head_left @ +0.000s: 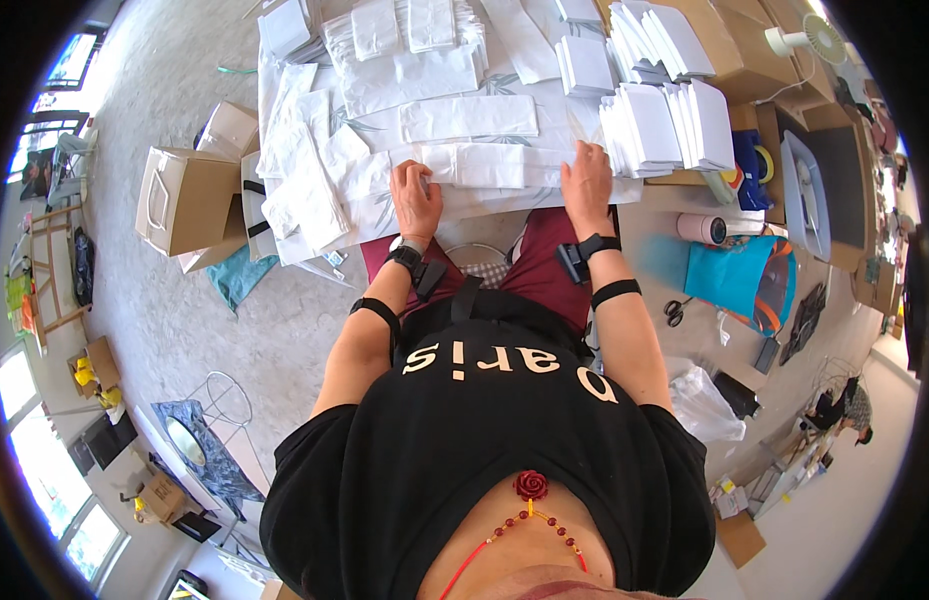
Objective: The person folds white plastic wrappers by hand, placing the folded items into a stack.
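Strip in hand: a long, thin white strip [499, 166] lies lengthwise along the table's near edge, between and under the hands.
Left hand: [416, 205] its bent fingers touch the strip's left part; whether they pinch it, I cannot tell.
Right hand: [587, 190] its fingertips are at the strip's right end; a pinch cannot be made out.
Looks done: a folded white strip [469, 118] lies flat just beyond, and a layered white pile [409, 75] is at the far side, so several pieces seem finished.
Looks left: the strip in hand appears unfinished; rumpled white sheets [304, 190] at left may be waiting, though that is uncertain.
Right side: white folded stacks [649, 125] stand beyond the right hand; their role is unclear.
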A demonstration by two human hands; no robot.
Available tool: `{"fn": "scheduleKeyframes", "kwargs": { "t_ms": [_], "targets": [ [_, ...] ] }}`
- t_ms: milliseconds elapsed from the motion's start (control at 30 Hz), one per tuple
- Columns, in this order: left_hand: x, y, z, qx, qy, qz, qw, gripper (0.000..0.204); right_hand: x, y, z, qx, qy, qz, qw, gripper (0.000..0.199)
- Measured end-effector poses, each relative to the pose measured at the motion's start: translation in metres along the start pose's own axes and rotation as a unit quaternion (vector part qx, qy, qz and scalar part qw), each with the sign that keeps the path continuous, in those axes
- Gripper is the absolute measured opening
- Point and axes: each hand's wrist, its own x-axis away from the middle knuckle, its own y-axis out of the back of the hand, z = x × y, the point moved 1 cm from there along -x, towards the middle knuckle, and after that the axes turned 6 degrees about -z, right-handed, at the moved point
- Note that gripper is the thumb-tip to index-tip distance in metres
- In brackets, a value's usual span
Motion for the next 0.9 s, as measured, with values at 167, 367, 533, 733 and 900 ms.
{"fn": "scheduleKeyframes", "kwargs": {
  "t_ms": [167, 367, 533, 733, 900],
  "targets": [
    [-0.002, -0.002, -0.001, -0.003, -0.001, 0.008, 1.000, 0.029, 0.000, -0.026, 0.064, -0.301, 0.040, 0.051, 0.951, 0.024],
    [-0.003, -0.005, -0.002, -0.003, -0.006, 0.010, 1.000, 0.029, 0.007, -0.076, 0.095, -0.358, -0.018, 0.133, 0.924, 0.017],
    [-0.003, -0.003, 0.001, 0.004, 0.003, 0.012, 1.000, 0.029, 0.010, -0.081, 0.098, -0.342, -0.002, 0.133, 0.930, 0.021],
    [-0.002, -0.001, 0.006, 0.101, 0.134, -0.011, 0.986, 0.019, 0.010, -0.076, 0.101, -0.329, 0.002, 0.153, 0.932, 0.031],
    [-0.006, -0.001, 0.005, 0.278, 0.307, -0.028, 0.910, 0.021, 0.012, -0.076, 0.100, -0.301, 0.035, 0.133, 0.944, 0.042]
  ]
}}
